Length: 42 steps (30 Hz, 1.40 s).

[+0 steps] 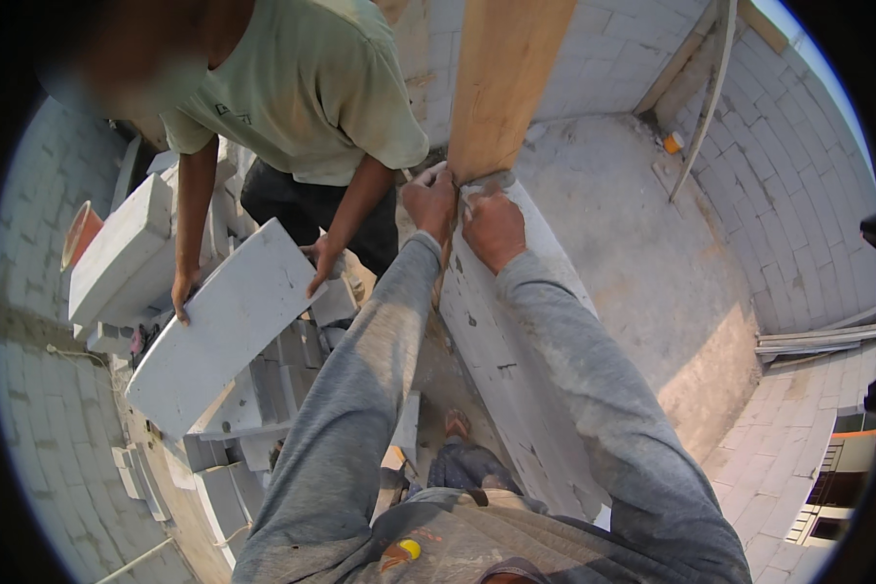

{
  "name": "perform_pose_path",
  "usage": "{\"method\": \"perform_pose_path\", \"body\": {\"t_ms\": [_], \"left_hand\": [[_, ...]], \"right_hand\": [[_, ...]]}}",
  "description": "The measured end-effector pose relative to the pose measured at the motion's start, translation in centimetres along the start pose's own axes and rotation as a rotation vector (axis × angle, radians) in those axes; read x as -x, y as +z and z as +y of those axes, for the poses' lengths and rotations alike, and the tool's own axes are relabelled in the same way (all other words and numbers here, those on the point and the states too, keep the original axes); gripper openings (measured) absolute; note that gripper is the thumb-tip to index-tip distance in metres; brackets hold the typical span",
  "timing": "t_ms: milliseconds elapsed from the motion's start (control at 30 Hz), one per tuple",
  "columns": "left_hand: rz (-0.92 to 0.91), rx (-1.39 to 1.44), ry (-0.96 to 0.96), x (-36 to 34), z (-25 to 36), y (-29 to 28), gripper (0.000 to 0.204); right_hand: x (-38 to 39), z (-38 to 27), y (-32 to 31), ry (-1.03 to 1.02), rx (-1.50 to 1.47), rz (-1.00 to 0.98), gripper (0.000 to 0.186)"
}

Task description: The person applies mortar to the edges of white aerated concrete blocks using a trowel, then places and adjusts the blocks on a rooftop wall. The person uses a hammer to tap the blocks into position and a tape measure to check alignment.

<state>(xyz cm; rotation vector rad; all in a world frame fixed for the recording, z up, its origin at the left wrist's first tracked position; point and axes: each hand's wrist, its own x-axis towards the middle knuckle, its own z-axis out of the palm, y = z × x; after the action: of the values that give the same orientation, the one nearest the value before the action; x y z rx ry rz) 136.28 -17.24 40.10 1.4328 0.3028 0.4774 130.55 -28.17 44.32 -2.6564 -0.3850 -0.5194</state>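
Note:
My left hand (428,200) is closed at the foot of an upright wooden board (506,68), at the left edge of a pale block wall (511,370); what it grips is unclear. My right hand (493,229) rests on the wall's top beside the board, fingers curled near a grey lump or piece (492,181); whether it holds anything is unclear. To my left, a co-worker (292,97) in a pale green shirt holds a large white block (219,321) tilted, with both hands.
Stacked blocks (117,258) and an orange bucket (83,234) stand at the left. Beyond my wall lies a concrete floor (652,292) with a yellow container (673,143) and a leaning pole (699,136). Block walls (788,195) surround it, with long pipes (813,338) at the right.

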Motion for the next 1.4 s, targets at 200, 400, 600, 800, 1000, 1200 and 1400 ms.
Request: {"method": "perform_pose_path", "body": {"t_ms": [200,400,600,800,1000,1200,1400], "left_hand": [[0.006,-0.024,0.022,-0.1,0.4,0.0,0.025],[-0.102,-0.141,0.059,0.2,2.3,-0.6,0.031],[-0.172,-0.250,0.024,0.8,4.0,-1.5,0.034],[-0.188,-0.108,0.056,1.0,2.7,-1.5,0.032],[-0.185,-0.110,-0.006,2.1,1.3,-1.9,0.042],[-0.189,0.003,-0.069,3.2,1.2,-1.6,0.044],[-0.167,-0.084,-0.005,5.5,0.0,-1.9,0.039]], "right_hand": [[-0.1,-0.1,-0.3,0.016,-0.046,-0.036,0.014],[-0.3,0.3,-0.2,0.010,-0.041,-0.049,0.016],[-0.4,0.4,-0.1,-0.021,-0.044,-0.019,0.018],[-0.2,0.9,-0.2,-0.015,-0.110,-0.005,0.017],[0.1,1.3,-0.2,-0.034,-0.122,0.018,0.018],[0.3,0.7,-1.0,0.003,-0.132,0.007,0.019],[1.8,1.9,-3.7,0.021,-0.297,0.152,0.029]]}}
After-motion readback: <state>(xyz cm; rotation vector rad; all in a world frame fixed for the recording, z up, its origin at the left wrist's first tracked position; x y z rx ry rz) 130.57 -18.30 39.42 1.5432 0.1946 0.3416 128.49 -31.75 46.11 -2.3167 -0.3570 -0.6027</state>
